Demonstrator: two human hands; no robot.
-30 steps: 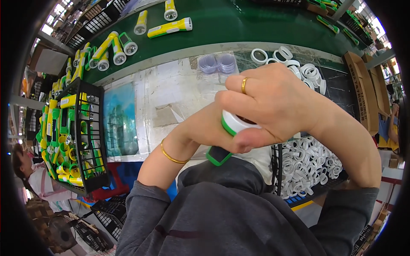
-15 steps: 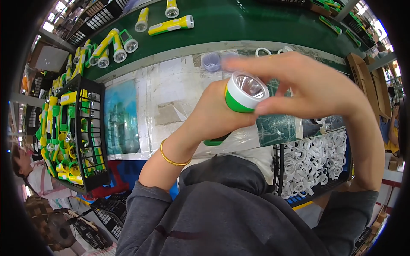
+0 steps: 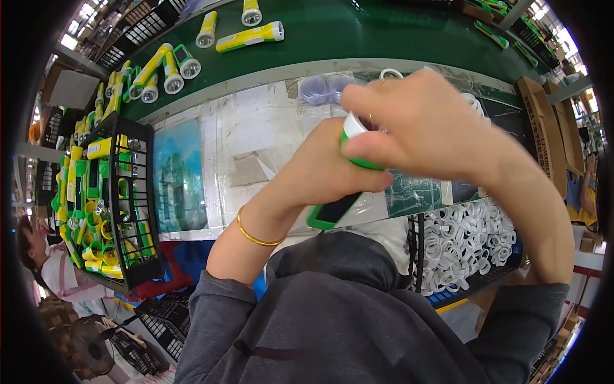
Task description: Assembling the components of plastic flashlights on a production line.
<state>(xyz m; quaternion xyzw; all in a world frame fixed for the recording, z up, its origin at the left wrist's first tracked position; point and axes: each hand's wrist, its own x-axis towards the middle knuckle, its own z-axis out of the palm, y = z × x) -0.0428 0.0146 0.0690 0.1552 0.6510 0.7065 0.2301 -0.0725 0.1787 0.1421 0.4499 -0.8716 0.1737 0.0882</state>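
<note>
The left hand (image 3: pixel 320 169) is gripping the green plastic body of a flashlight (image 3: pixel 339 192), held above the near edge of the workbench (image 3: pixel 256 128). The right hand (image 3: pixel 428 128) is clamping its fingers over the round white head. A wire basket (image 3: pixel 137 211) is holding glossy green-and-yellow flashlights. White plastic rings (image 3: pixel 464 240) are filling a bin.

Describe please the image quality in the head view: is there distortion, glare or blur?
Head view: strong fisheye bending, so the green conveyor belt and table edge curve; black corners around the picture circle. Even bright light, with glare at top right. The right hand and left hand holding the green flashlight are slightly soft.
</note>
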